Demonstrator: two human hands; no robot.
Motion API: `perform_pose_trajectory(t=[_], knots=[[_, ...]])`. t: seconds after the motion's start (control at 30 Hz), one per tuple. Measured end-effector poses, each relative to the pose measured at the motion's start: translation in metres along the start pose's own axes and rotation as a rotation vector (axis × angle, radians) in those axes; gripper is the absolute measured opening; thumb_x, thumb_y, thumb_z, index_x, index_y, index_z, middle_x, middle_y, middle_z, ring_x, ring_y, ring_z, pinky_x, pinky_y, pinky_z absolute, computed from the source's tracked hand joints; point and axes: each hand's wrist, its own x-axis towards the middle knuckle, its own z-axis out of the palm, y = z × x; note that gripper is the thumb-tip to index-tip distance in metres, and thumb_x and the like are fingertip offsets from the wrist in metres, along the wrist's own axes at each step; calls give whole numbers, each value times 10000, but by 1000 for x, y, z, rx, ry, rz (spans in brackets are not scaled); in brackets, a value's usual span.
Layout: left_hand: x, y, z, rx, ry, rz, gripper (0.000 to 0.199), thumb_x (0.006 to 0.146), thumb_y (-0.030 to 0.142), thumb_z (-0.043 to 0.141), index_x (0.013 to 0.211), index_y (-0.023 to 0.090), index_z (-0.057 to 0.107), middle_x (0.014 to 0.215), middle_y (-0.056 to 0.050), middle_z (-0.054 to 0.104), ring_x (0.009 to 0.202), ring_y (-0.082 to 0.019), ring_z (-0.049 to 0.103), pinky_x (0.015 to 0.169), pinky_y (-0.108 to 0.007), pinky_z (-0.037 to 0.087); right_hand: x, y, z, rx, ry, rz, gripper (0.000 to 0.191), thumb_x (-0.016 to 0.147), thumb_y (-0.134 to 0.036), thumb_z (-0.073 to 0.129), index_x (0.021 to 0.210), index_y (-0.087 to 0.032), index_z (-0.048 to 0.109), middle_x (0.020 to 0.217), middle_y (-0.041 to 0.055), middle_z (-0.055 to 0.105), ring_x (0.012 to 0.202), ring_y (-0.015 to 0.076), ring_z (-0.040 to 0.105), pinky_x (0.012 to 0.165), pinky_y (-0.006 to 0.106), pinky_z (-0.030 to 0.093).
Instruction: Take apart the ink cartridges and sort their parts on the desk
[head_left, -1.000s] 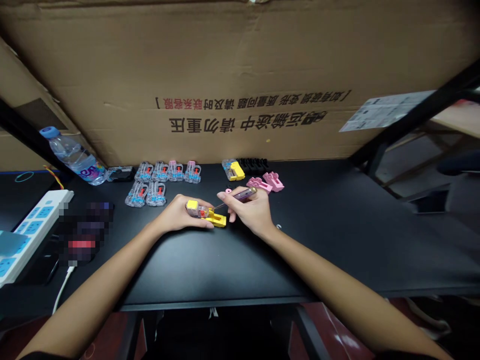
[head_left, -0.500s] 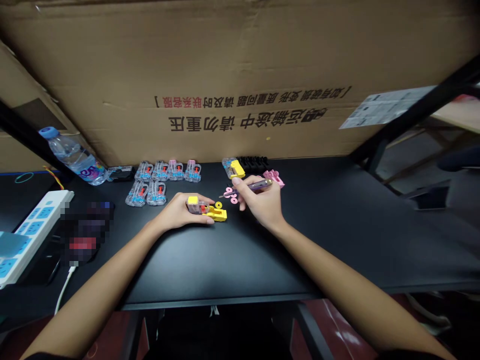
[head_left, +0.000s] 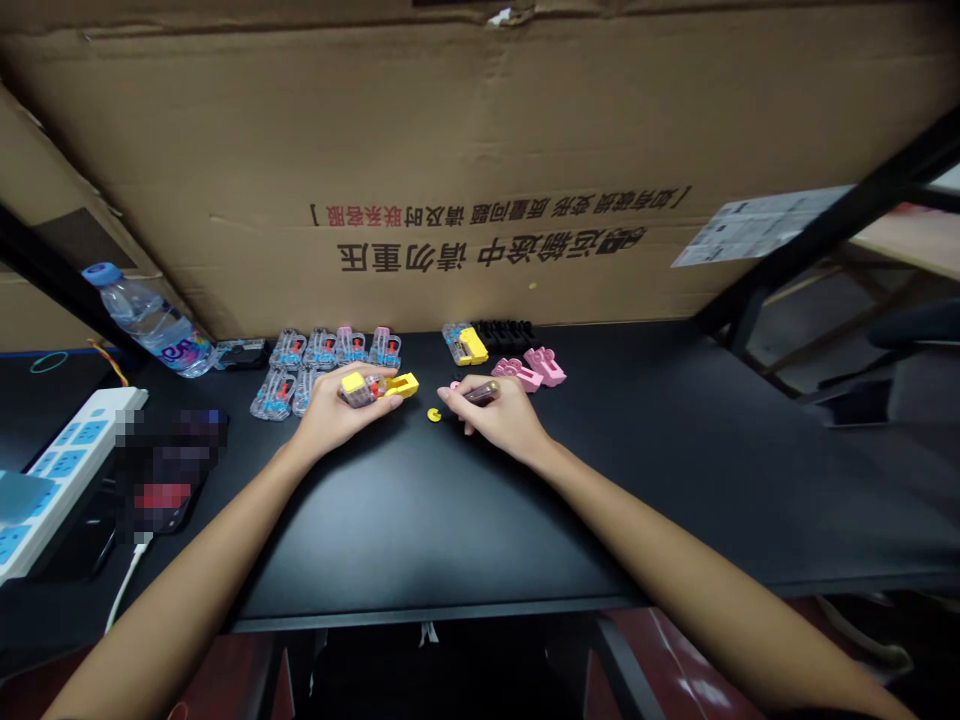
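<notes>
My left hand (head_left: pixel 330 408) is closed round a small clear plastic device with yellow parts (head_left: pixel 401 386) and a bit of red inside. Between the fingers of my right hand (head_left: pixel 508 415) is a slim dark pen-like tool (head_left: pixel 484 393), its tip pointing left and down. That tip is close to a small yellow ring (head_left: pixel 434 415) lying on the black table. My right fingers cover most of the small pink rings (head_left: pixel 454 385). Just beyond that hand lie pink plastic parts (head_left: pixel 519 374), and farther back a clear device with a yellow piece (head_left: pixel 469 343).
Several clear devices (head_left: pixel 351 346) stand in rows behind my left hand. Black parts (head_left: pixel 506 335) lie against the cardboard box (head_left: pixel 480 130). On the left are a water bottle (head_left: pixel 154 325), a power strip (head_left: pixel 71 470) and a phone (head_left: pixel 176 470) with a white cable.
My left hand has lifted the device up and to the left, away from the yellow ring. My right hand has shifted left, bringing the tool's tip near that ring.
</notes>
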Motion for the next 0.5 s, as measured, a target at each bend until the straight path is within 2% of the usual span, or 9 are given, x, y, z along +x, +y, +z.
perform_pose_trajectory(t=[0.17, 0.3, 0.5], knots=[[-3, -7, 7, 91, -101, 89, 263, 942, 390, 773, 1128, 204, 780, 1184, -88, 793, 1068, -227, 757, 988, -368, 590, 4, 5, -4, -22, 56, 10, 450, 941, -582, 717, 719, -191, 719, 552, 15, 681, 475, 172, 645, 505, 283, 462], [-6, -8, 11, 140, -179, 121, 254, 965, 362, 740, 1175, 220, 743, 1249, -83, 777, 1107, -231, 752, 1005, -370, 583, 3, -4, -5, 10, 107, -12, 418, 930, -565, 734, 737, -194, 733, 566, 20, 685, 498, 177, 654, 539, 296, 501], [-8, -8, 11, 170, -211, 153, 278, 984, 390, 728, 1206, 223, 729, 1294, -91, 773, 1105, -237, 766, 1008, -370, 592, -4, -19, -4, 65, -74, -144, 292, 947, -482, 724, 919, -204, 807, 753, 40, 740, 603, 180, 686, 607, 319, 544]])
